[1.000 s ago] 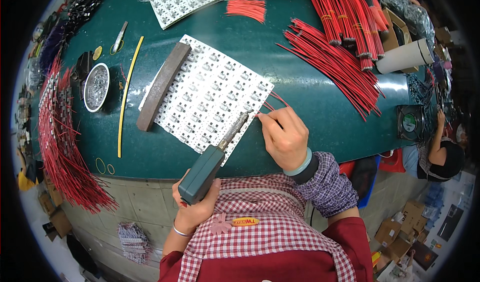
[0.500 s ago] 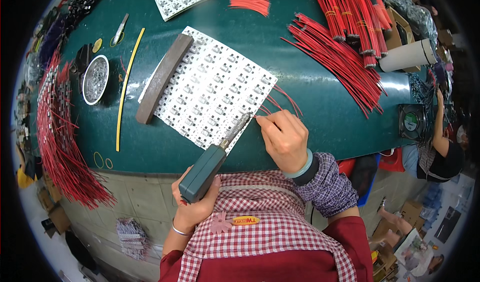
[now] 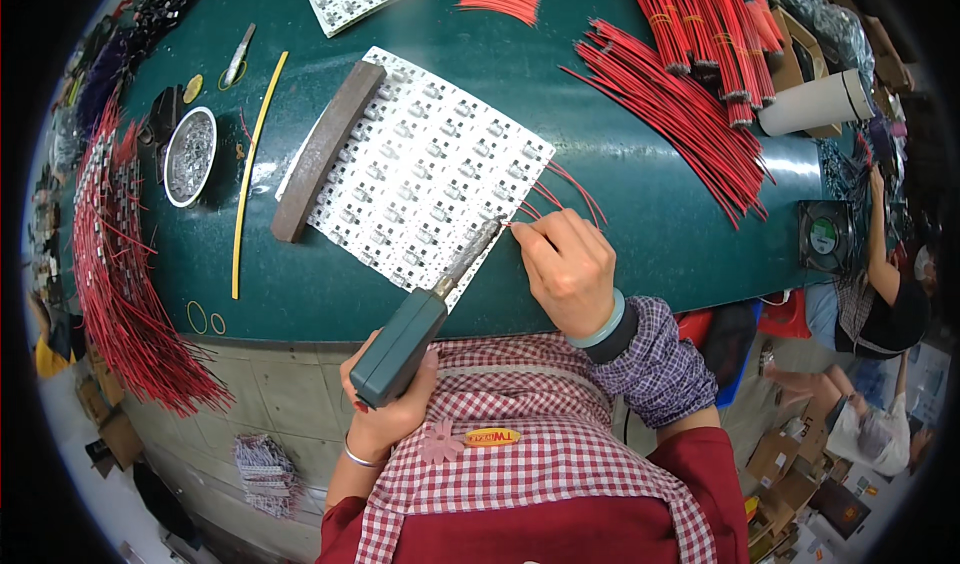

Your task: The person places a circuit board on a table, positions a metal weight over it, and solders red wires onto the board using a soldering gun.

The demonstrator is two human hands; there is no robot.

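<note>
Left hand point(image 3: 392, 419) clasping soldering gun point(image 3: 402, 348), right hand point(image 3: 570, 269) pinching wire point(image 3: 508, 224)

head-worn fisheye view, looking down, near the hands point(image 3: 570, 272)

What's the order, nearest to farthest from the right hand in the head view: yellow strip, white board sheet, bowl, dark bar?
From the right hand:
1. White board sheet: just to its left.
2. Dark bar: across the sheet's left side.
3. Yellow strip: on the table, left of the bar.
4. Bowl: farthest left, beyond the strip.
</note>
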